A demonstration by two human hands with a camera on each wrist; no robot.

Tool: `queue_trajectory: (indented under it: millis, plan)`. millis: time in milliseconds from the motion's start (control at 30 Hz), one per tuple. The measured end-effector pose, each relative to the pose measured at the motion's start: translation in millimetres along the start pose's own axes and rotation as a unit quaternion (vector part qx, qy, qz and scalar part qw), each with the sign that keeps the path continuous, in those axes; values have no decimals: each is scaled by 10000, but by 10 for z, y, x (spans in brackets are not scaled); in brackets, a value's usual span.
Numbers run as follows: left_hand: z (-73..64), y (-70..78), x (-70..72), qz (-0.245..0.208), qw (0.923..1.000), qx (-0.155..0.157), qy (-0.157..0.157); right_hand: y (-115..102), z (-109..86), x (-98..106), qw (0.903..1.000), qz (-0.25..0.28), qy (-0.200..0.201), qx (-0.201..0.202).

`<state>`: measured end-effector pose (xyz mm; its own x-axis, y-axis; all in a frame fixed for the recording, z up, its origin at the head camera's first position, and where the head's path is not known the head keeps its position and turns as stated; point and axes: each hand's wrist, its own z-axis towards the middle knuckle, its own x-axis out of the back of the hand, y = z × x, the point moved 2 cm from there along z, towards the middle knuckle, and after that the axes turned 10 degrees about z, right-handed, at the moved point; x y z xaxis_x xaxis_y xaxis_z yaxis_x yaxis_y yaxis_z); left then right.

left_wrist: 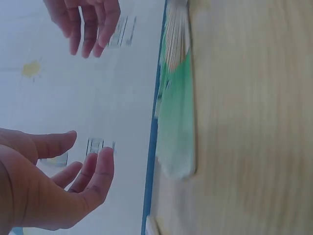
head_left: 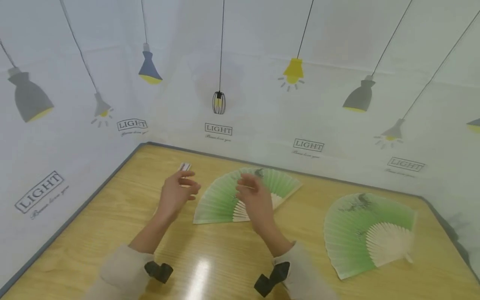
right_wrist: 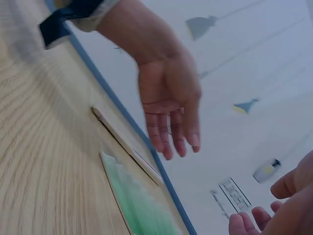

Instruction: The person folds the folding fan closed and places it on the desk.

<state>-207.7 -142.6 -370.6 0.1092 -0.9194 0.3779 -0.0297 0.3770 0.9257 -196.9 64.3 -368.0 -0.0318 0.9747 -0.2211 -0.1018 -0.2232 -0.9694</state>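
Fingers [head_left: 191, 183] are loosely bent and slightly parted, nothing pinched by left hand [head_left: 178, 193] or right hand [head_left: 258, 203]; below the latter, a green folding fan [head_left: 222, 198] is spread on the table [head_left: 225, 252], its ribs [head_left: 241, 212] best gripped gently so pleats [head_left: 283, 183] are spared.

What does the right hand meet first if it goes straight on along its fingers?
Probably the left hand: the right hand points its fingers roughly toward it, with a gap between. Depth is unclear, so it might pass by; the left green fan looks lower.
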Motion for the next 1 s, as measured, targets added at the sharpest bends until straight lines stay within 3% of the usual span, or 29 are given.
queue_trajectory:
  millis: [100, 300, 467, 533, 733, 1000]
  plan:
    - [-115, 17, -220, -243, 9995, -85, -174, -19, -19, 298, 9991, 156, 362, -163]
    - [-340, 82, -583, -993, 9938, 64, -496, 0, -112, 736, 9940, 188, 1008, -386]
    - [-513, 77, -879, -1635, 9820, 265, -911, 56, -175, 969, 9843, 465, 1592, -606]
    - [-570, 62, -976, -1886, 9745, 402, -1144, 89, -171, 1017, 9798, 568, 1739, -807]
    - [-675, 22, -1128, -2157, 9559, 789, -1828, 238, -63, 1045, 9693, 1097, 1537, -1575]
    - [-740, -16, -1233, -2624, 9288, 1151, -2350, 356, 64, 1040, 9652, 1161, 1676, -1640]
